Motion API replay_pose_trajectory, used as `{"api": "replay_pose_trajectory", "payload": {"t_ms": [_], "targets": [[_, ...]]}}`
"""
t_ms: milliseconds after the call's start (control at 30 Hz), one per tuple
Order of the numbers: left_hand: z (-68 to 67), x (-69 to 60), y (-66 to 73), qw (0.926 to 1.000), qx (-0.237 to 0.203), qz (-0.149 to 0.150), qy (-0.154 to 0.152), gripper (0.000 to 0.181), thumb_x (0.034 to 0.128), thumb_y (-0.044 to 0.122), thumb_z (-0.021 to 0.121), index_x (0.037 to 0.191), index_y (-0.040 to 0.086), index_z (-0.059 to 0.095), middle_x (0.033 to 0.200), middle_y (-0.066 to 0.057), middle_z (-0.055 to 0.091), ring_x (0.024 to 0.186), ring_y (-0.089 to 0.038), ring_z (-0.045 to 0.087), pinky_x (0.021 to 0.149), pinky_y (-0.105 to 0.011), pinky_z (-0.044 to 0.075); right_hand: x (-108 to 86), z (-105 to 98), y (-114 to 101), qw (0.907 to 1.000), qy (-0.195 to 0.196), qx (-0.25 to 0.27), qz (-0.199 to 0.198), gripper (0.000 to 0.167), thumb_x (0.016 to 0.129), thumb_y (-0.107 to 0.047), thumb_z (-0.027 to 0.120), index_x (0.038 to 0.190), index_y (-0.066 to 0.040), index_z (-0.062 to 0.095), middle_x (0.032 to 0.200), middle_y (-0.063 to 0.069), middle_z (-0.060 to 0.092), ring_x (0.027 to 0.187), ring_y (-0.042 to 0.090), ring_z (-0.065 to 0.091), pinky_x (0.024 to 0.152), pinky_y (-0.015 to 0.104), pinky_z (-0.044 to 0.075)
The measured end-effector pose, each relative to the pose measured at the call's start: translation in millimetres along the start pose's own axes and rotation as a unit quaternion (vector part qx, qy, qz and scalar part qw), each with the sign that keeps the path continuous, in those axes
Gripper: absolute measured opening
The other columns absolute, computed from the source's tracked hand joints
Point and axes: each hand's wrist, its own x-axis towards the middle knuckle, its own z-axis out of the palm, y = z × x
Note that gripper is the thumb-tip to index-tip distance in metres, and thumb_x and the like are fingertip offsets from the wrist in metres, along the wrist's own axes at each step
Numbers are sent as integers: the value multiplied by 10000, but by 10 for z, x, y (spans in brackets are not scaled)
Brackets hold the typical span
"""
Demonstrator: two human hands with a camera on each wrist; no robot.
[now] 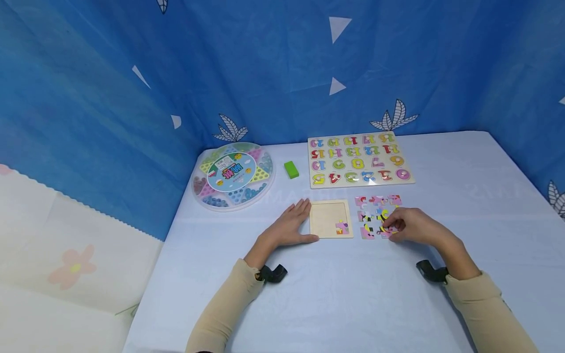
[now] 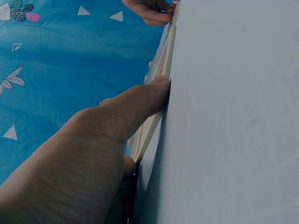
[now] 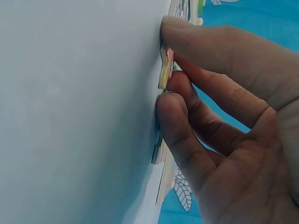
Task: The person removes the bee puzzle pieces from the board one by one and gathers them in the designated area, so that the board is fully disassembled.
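Observation:
A square wooden puzzle tray [image 1: 324,215] lies on the table, with a pink puzzle piece [image 1: 342,227] in its near right corner. My left hand [image 1: 289,225] rests against the tray's left side, fingers extended and thumb along the near edge. In the left wrist view, that thumb [image 2: 140,102] presses on the tray's rim. Right of the tray lie several pink and yellow puzzle pieces [image 1: 367,231] in loose rows. Over the right end of these rows, my right hand [image 1: 412,225] pinches a puzzle piece [image 3: 166,67] between thumb and fingertips, low at the tabletop. Its fingers partly cover neighbouring pieces.
Behind the pieces lies a wooden number board [image 1: 359,162]. A small green block [image 1: 291,169] sits left of it. Further left is a round Chinese checkers box [image 1: 233,176]. Blue curtain [image 1: 273,73] borders the back of the white table [image 1: 335,299].

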Motion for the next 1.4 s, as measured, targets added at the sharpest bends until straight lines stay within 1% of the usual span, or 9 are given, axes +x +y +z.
{"api": "replay_pose_trajectory", "payload": {"t_ms": [367,667,1000,1133,1400], "targets": [[17,8,-16,10000,2,10,30,1039,859,668,559,1571,100,59,1661,-22,5,1537,-155,-26,1264,-370,46,5,15,19,10000,39,-10,23,278,716,-98,840,974,-56,745,912,42,653,790,164,523,625,228,463],[17,7,-12,10000,-4,-2,5,1038,861,668,556,1572,100,58,1661,-22,8,1537,-153,-25,1264,-362,42,-6,10,0,10000,35,-80,-40,285,715,-104,840,978,-50,746,900,34,650,783,161,518,622,225,457],[10,5,-12,10000,8,3,11,1041,861,673,551,1572,100,50,1661,-24,3,1537,-155,-27,1264,-366,40,-15,-25,-69,9998,21,-179,-42,318,717,-138,851,1003,-46,745,912,45,656,796,172,521,645,232,470],[14,5,-16,10000,15,26,32,1039,861,673,550,1571,97,56,1661,-28,6,1537,-159,-24,1264,-369,43,-2,-17,-111,9998,-1,-177,-18,304,727,-149,848,1001,-66,748,928,40,661,807,169,526,662,231,481],[14,5,-15,10000,68,36,42,1040,862,679,543,1570,94,56,1659,-29,5,1536,-156,-22,1264,-361,45,58,15,-208,9998,-117,-97,-164,335,740,-167,843,1031,-54,723,962,37,675,818,162,532,674,238,496]]}}
